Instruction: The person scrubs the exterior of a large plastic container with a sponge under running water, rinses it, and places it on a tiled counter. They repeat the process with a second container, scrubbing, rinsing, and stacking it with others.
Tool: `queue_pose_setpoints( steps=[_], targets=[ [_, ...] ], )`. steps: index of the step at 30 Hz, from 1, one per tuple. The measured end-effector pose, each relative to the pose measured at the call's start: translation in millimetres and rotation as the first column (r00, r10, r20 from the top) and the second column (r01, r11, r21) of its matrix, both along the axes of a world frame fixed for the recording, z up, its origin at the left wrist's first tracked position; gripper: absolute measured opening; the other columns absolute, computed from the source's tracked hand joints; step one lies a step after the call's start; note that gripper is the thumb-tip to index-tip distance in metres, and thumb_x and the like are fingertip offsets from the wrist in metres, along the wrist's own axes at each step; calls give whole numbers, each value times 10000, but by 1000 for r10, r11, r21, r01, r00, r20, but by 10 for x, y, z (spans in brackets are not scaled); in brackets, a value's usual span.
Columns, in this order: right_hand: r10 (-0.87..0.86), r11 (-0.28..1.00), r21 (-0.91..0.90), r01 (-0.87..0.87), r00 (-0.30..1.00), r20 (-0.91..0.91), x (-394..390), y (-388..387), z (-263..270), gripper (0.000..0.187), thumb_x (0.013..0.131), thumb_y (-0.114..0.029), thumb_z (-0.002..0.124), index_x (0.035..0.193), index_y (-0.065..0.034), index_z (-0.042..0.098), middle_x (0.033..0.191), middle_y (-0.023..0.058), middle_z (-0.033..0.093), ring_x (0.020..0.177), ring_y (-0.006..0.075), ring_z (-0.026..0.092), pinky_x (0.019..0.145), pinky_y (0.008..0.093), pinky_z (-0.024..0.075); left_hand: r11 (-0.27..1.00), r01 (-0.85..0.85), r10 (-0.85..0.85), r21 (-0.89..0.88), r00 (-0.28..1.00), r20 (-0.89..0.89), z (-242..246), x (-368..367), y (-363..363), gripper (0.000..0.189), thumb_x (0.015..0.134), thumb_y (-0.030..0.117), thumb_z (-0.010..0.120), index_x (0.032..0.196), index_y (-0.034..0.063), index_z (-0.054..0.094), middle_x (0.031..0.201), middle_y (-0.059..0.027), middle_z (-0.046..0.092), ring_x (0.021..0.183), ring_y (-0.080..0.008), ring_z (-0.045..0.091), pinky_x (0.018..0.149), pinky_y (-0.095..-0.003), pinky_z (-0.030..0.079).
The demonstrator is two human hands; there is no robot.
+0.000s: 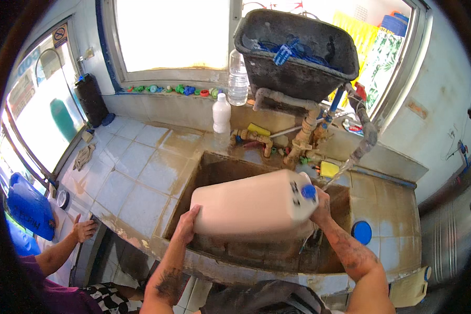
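Note:
A large off-white plastic jug (pixel 243 202) lies tilted on its side over the tiled sink basin (pixel 267 253). My left hand (pixel 187 223) grips its bottom end. At the other end, my right hand (pixel 321 206) holds it near the neck and handle, its fingers partly hidden behind the jug. A blue cap (pixel 308 191) sits on the jug's end face, which bears dark marks. Water runs from a grey pipe (pixel 367 141) down behind the jug's mouth end; whether it enters the jug I cannot tell. Another blue cap (pixel 362 232) lies on the tiles right of the basin.
A black tub (pixel 298 74) with blue items stands above valves and pipes (pixel 304 137). Two plastic bottles, one white (pixel 221 114) and one clear (pixel 238 82), stand behind the basin. A co-worker's hand (pixel 84 229) is at the counter's left edge, near blue containers (pixel 29 208).

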State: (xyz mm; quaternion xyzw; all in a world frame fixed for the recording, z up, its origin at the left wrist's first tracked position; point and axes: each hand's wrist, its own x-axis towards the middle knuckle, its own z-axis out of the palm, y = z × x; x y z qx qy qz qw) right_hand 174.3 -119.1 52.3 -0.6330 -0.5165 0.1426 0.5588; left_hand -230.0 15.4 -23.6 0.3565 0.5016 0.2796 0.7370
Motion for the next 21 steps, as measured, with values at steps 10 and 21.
queue_pose_setpoints(
  steps=[10, 21],
  targets=[
    [-26, 983, -183, 27, 1000, 10, 25, -69, -362, 348, 834, -279, 757, 1090, -52, 694, 879, 98, 717, 832, 276, 708, 789, 397, 550, 913, -147, 154, 381, 988, 13, -218, -55, 77, 713, 895, 516, 698, 1247, -98, 613, 1170, -183, 671, 1026, -265, 638, 922, -421, 493],
    [123, 987, 158, -23, 733, -669, 43, -29, -525, 346, 911, -288, 654, 1070, 19, 676, 1005, 92, 712, 841, 238, 680, 795, 364, 546, 869, 23, 215, 495, 882, -418, -140, 63, 118, 708, 864, 572, 678, 1165, -68, 668, 1022, -163, 713, 963, -255, 656, 841, -374, 511]
  ],
)
